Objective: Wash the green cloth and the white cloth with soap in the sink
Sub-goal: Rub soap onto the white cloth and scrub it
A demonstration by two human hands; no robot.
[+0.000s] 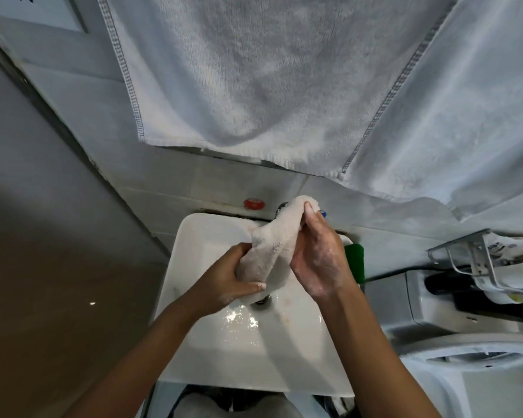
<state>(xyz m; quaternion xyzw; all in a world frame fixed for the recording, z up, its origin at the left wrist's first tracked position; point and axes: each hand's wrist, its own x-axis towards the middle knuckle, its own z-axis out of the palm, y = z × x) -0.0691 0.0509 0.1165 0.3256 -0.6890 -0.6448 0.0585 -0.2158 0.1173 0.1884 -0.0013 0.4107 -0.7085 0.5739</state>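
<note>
Two large white terry towels with stitched grey hems (pixel 254 79) hang across the far part of the scene, their lower edges ending above the tiled wall behind the basin. Below them, in the middle, sits the white rectangular ceramic sink (pixel 242 351), its bowl wet and glinting near the round metal drain (pixel 261 300). To the right of the sink stands a pale grey appliance with a dark top panel (pixel 453 297), and above it a metal wire rack (pixel 471 254) holding a rolled white item.

Over the sink bowl, the bunched, wet white terry cloth (pixel 272 245) is held up between both hands, stretching from the left near side toward the far right, where its top end covers most of the tap. The left hand (pixel 224 279) grips the lower end of the white cloth, fingers curled round it and thumb lying along its underside. The right hand (pixel 317 257), glistening wet, holds the upper part, with the thumb pinching the cloth's far tip.

The green cloth (pixel 355 260) lies on the sink's right rim, just beside the right hand and partly hidden behind it. A small round red knob (pixel 253 203) sits on the wall ledge beyond the sink's far edge.
</note>
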